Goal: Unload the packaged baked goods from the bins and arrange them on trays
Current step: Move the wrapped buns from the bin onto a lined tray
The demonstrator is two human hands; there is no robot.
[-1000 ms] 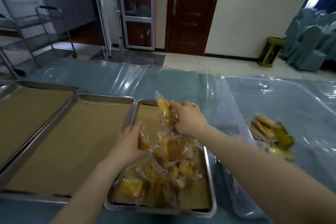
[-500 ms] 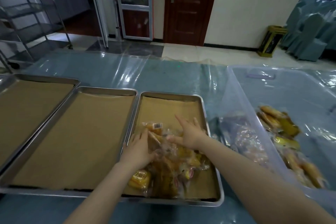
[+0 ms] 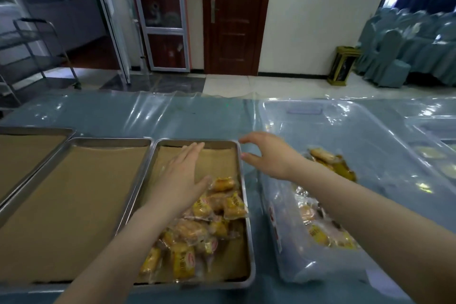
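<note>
The counter [image 3: 148, 116], covered in blue cloth under a clear plastic sheet, carries three rectangular steel trays lined with brown paper, set side by side. The right-hand tray [image 3: 244, 205] holds a loose pile of packaged baked goods [image 3: 204, 224]. These are golden-brown pieces in clear wrappers with yellow print, heaped in its near half and against its right rim. Its far half shows bare liner. The middle tray [image 3: 74, 205] and the left-hand tray [image 3: 24, 150] show liner only.

The left hand [image 3: 181, 175] is palm down over the bare liner of the right-hand tray, fingers straight and together, pointing away from the person. Its grip is released. The thumb is just beside the farthest packet of the pile; contact cannot be confirmed.

The right hand [image 3: 269, 155] hangs above the gap between that tray's far right corner and a large clear plastic bin [image 3: 370, 136]. Its fingers are loosely curved with the thumb apart from them, and the grip is released.

The bin stands just beside the right-hand tray. Further wrapped goods lie in it: a far cluster [image 3: 330, 163] partly hidden by the right forearm, and a near cluster [image 3: 318, 227] by the bin's left wall.

Beyond the counter stand a dark brown wooden door [image 3: 234, 15], a metal trolley [image 3: 32, 52], a gold-coloured waste bin [image 3: 341, 65] and chairs in blue covers [image 3: 407, 52].
</note>
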